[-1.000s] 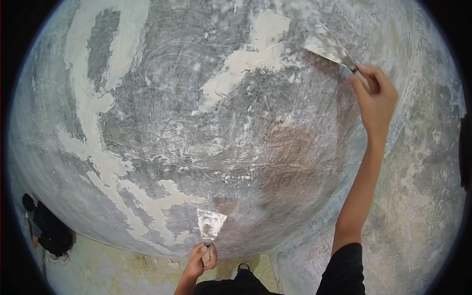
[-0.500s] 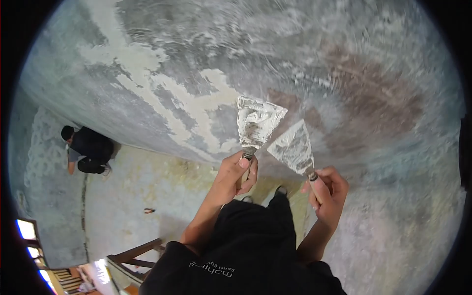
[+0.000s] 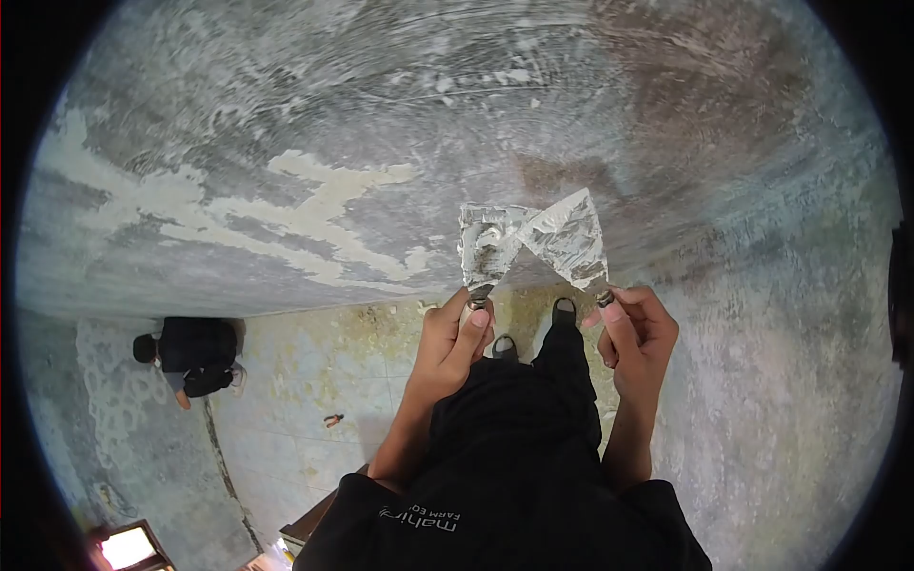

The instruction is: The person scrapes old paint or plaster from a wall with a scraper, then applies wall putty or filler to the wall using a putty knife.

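My left hand (image 3: 455, 344) is closed around the handle of a putty knife (image 3: 487, 246), its wide blade coated in white putty. A second putty knife (image 3: 574, 240), also smeared with white putty, is gripped by its handle in my right hand (image 3: 640, 331). The two blades point away from me and meet at their edges, the right one tilted to the left. Beyond them stands a grey wall (image 3: 381, 124) with pale patches of putty (image 3: 324, 214) on the left and a brownish stain (image 3: 705, 67) at upper right.
At the far left a person (image 3: 195, 357) in dark clothes crouches by the wall. Pliers (image 3: 333, 420) lie on the tiled floor (image 3: 286, 447). A wooden piece of furniture (image 3: 309, 514) shows at the lower left. Another wall (image 3: 752, 400) rises close on my right.
The blades have come together and now touch, where a gap separated them before. My view has turned, so the wall patches sit further left and more floor shows.
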{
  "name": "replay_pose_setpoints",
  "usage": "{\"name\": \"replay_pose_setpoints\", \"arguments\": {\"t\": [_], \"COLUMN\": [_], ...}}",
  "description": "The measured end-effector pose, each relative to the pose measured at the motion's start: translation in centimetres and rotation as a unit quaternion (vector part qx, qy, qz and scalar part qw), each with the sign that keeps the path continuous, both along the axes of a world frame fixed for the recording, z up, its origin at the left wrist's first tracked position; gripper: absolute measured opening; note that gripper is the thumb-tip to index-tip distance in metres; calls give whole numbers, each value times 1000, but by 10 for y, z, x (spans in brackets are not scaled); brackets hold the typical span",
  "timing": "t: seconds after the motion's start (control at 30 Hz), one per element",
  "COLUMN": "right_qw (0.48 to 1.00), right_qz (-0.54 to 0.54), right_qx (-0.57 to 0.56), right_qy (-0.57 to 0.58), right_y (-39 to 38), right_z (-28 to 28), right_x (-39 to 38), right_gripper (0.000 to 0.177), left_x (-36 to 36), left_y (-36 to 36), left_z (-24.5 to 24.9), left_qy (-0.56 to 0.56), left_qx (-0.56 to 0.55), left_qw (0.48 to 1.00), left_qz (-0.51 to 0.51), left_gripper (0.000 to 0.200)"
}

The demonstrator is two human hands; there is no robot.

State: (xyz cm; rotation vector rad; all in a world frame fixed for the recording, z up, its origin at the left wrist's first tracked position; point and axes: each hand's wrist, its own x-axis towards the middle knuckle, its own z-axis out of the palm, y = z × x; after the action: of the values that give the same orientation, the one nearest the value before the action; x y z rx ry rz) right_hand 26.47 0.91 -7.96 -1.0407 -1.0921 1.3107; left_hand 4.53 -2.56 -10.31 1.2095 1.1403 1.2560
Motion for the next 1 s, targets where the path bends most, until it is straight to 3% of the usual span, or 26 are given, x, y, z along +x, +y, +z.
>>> {"name": "replay_pose_setpoints", "arguments": {"t": [0.3,0.4,0.6,0.83,1.0], "right_qw": [998,991,991,992,992], "right_qz": [1,26,6,8,22], "right_qx": [-12,-16,10,15,10], "right_qy": [69,128,131,122,125], "right_y": [5,8,12,12,10], "right_z": [-6,-10,-11,-14,-14], "right_x": [12,16,18,19,20], "right_gripper": [12,12,11,11,11], "left_x": [11,14,3,-11,-10], "left_y": [13,14,5,-1,0], "left_z": [-1,1,-4,-13,-11], "left_qy": [73,38,-157,-231,-201], "left_qx": [20,-16,-99,-90,-91], "left_qw": [996,997,978,961,970], "left_qz": [-52,-72,-91,-126,-106], "left_gripper": [33,34,34,41,44]}}
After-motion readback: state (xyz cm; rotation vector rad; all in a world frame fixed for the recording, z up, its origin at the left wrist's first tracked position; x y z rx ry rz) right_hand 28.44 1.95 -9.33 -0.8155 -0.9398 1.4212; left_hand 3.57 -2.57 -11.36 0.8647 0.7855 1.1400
